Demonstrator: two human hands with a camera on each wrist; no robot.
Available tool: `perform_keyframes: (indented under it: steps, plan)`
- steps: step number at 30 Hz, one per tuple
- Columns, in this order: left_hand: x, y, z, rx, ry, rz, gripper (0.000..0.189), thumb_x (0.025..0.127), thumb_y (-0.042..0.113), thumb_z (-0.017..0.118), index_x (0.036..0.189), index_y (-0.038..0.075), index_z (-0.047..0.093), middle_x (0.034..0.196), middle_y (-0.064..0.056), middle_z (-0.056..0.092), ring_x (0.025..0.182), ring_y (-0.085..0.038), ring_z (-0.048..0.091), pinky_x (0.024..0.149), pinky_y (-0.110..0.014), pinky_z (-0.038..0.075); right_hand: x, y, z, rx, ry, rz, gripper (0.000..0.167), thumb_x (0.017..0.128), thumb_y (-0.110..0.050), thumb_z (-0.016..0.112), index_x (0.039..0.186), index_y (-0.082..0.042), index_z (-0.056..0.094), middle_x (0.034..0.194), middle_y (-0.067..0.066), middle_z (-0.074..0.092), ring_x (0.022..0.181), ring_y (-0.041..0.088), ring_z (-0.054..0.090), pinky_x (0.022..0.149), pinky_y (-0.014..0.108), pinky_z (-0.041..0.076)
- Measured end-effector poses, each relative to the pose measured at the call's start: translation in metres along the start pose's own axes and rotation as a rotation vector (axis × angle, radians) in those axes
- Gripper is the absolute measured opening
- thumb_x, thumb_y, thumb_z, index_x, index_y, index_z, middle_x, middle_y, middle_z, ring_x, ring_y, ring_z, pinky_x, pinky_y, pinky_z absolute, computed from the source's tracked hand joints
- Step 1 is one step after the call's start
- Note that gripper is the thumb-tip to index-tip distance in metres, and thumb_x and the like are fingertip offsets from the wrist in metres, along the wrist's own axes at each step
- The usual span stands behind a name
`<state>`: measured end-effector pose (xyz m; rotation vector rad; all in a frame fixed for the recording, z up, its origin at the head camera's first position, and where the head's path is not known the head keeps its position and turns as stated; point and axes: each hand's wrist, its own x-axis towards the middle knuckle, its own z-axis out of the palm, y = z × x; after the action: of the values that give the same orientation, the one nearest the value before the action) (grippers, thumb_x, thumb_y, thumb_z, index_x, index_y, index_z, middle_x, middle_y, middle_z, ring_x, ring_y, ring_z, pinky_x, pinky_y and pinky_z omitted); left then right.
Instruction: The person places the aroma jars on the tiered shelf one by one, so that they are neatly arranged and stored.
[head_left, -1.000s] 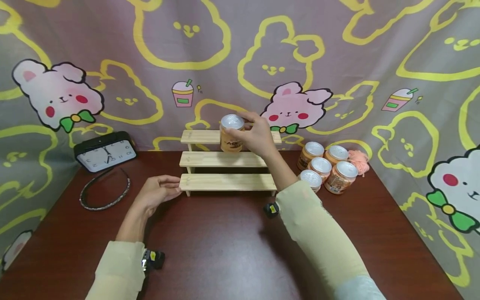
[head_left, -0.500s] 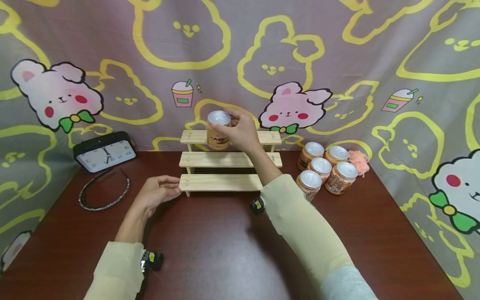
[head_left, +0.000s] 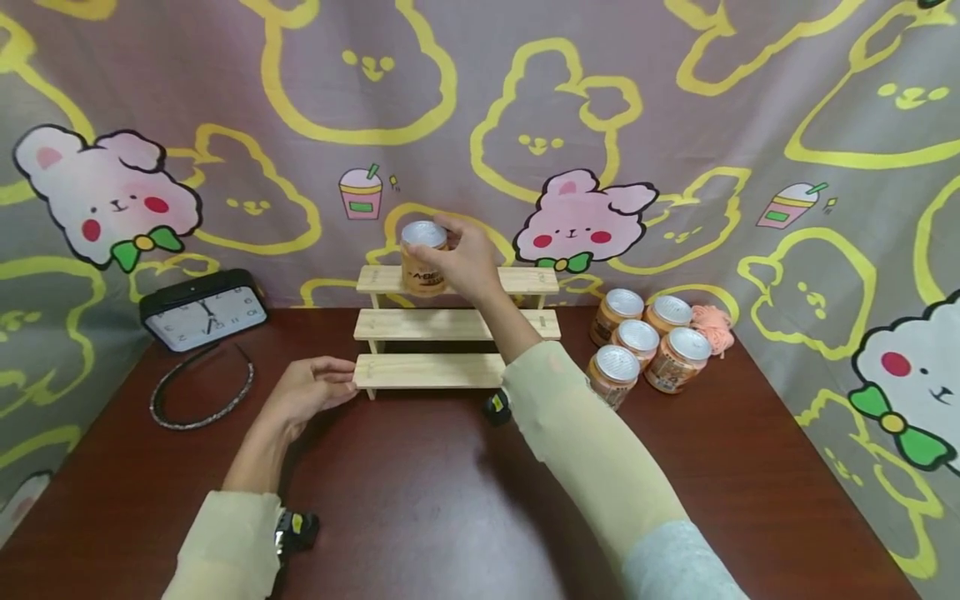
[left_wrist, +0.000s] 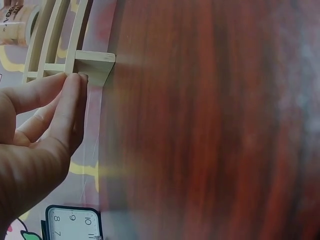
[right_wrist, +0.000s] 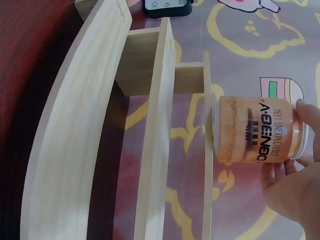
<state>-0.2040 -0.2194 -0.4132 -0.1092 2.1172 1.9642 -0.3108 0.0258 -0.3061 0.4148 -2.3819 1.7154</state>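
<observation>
A three-step wooden display stand [head_left: 427, 372] stands on the table. My left hand [head_left: 309, 392] pinches the left end of its lowest step; thumb and fingertips [left_wrist: 75, 80] meet at the step's corner in the left wrist view. My right hand [head_left: 468, 260] holds a jar [head_left: 423, 271] near its silver lid, thumb on one side and fingers on the other. Orange, with dark lettering, the jar is upright at the left part of the top step. In the right wrist view, the base of the jar [right_wrist: 250, 131] is right at the top step's surface.
To the right, several similar jars [head_left: 678, 362] are grouped beside a ball of peach yarn [head_left: 711, 327]. A black-framed clock [head_left: 206, 312] and a headband [head_left: 202, 417] lie at the left of the dark red table [head_left: 420, 500]. A patterned curtain [head_left: 420, 83] hangs behind.
My right hand has carried the jar leftward along the top step, coming down slightly at the end. My left hand has stayed at the stand's end.
</observation>
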Motion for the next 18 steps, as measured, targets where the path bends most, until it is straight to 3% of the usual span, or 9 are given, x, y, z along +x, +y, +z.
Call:
perform_keyframes:
  steps: [10,18]
  plan:
    - [0.003,0.002,0.000,0.031,0.011,-0.007,0.042,0.094,-0.011,0.061,0.132,-0.020,0.047,0.100,-0.008,0.068,0.085,-0.006,0.066,0.079,-0.020,0.059,0.018,0.000,0.007,0.047,-0.003,0.015,0.065,0.087,-0.018,0.083,0.142,0.000,0.055,0.136,0.015,0.060,0.114,0.022,0.060,0.091,0.026,0.054]
    - [0.000,0.004,0.000,0.044,0.016,-0.026,0.042,0.094,-0.010,0.060,0.133,-0.020,0.047,0.109,-0.016,0.066,0.088,-0.008,0.066,0.080,-0.022,0.059,0.025,0.000,0.018,0.040,0.016,0.018,0.062,0.085,-0.018,0.084,0.139,-0.001,0.059,0.127,0.014,0.064,0.110,0.023,0.061,0.088,0.026,0.054]
